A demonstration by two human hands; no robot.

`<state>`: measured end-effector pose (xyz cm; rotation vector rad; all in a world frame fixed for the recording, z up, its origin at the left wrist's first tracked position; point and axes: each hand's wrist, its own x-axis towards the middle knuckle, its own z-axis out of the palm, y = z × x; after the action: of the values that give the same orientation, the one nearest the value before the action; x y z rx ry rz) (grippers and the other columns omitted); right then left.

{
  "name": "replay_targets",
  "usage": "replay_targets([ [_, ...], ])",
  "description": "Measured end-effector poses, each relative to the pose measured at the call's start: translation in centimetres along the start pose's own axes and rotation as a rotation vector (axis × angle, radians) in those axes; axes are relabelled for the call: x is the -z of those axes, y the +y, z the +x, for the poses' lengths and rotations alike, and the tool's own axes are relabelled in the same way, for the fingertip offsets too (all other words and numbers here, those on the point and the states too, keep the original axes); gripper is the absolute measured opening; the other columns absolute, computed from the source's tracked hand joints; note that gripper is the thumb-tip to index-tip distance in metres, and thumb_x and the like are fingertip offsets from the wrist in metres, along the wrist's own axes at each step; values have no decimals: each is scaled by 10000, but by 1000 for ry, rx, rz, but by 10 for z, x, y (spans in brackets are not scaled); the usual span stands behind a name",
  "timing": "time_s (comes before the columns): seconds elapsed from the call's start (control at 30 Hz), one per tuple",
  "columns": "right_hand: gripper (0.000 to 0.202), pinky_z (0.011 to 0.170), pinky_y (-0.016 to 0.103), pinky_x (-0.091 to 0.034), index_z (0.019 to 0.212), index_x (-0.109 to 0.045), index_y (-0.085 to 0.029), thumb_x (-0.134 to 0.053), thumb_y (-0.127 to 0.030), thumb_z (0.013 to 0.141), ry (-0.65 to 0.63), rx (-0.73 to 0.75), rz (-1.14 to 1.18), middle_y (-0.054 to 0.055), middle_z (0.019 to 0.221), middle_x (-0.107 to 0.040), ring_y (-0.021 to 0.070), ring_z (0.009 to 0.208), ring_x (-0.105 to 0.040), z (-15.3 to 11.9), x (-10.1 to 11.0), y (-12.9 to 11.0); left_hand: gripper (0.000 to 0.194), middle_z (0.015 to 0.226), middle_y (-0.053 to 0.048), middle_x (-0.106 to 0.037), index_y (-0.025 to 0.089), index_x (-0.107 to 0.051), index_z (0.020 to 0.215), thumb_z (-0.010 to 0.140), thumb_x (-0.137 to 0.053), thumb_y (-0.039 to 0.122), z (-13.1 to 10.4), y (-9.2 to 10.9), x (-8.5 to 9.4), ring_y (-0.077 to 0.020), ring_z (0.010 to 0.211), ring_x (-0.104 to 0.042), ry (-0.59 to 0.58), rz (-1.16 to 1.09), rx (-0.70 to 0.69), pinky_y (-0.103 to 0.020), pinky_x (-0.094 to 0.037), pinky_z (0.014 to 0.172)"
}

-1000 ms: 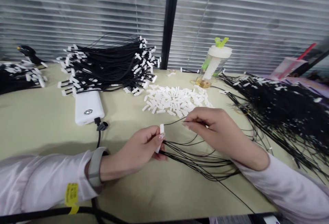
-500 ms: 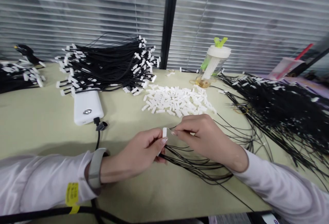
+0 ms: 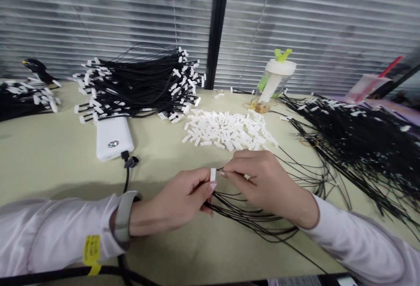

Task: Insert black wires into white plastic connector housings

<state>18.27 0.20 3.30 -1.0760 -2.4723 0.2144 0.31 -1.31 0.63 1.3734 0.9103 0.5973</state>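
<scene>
Between thumb and forefinger, my left hand [image 3: 188,196] pinches a small white plastic connector housing [image 3: 213,174], held upright. Its lower fingers also close round a bundle of thin black wires [image 3: 243,216] that trails off to the right. My right hand [image 3: 259,174] is closed in a pinch just right of the housing, on the end of a thin black wire [image 3: 220,169]. That wire end points at the housing; whether it sits inside is too small to tell. Behind both hands lies a heap of loose white housings [image 3: 226,128].
Finished-looking black cables with white ends [image 3: 138,80] are stacked at the back left, behind a white power bank [image 3: 114,139]. More black wires [image 3: 364,141] spread over the right. A lidded clear cup [image 3: 274,84] stands near the window blinds. A thick black cable [image 3: 59,273] crosses the lower left.
The view has shifted slightly. Both hands keep their pinches, and the right fingertips stay close to the housing with the wire end.
</scene>
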Motion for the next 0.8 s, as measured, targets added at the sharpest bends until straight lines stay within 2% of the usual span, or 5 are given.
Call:
replay_targets([
  [0.27,220,552,227,-283,648,-552,-170,-415,-187,819,-19,99,-183,-4,599,-494,93,593,-439,-2,-6,-2,218,624,33,-460,173,-472,663,809,-438,331,-2,-3,1,-97,560,-504,-14,66,-19,-244,-508,546],
  [0.43,173,615,211,-363,835,-559,-172,-527,-334,781,23,-115,-91,11,764,-576,99,671,-502,3,18,16,204,637,42,-468,165,-458,699,806,-458,339,3,-3,3,-78,551,-529,82,-114,20,-219,-489,550],
  [0.53,244,535,207,-355,735,-564,-176,-494,-403,790,-193,-237,-87,-4,651,-570,94,568,-492,-2,42,39,207,663,44,-481,165,-448,738,826,-437,352,6,-9,7,-77,543,-568,167,-209,-11,-230,-488,568],
  [0.67,261,504,192,-345,665,-566,-181,-427,-315,841,-679,-89,87,-23,604,-556,79,537,-489,-8,54,49,217,698,33,-500,165,-447,758,819,-455,373,8,-15,10,-93,579,-588,220,-284,-39,-275,-506,614],
  [0.8,269,513,190,-337,669,-568,-178,-393,-252,860,-536,7,136,-36,584,-533,64,514,-447,-5,36,26,207,699,33,-503,167,-450,765,814,-465,367,8,-13,9,-96,590,-591,218,-274,-23,-275,-507,623],
])
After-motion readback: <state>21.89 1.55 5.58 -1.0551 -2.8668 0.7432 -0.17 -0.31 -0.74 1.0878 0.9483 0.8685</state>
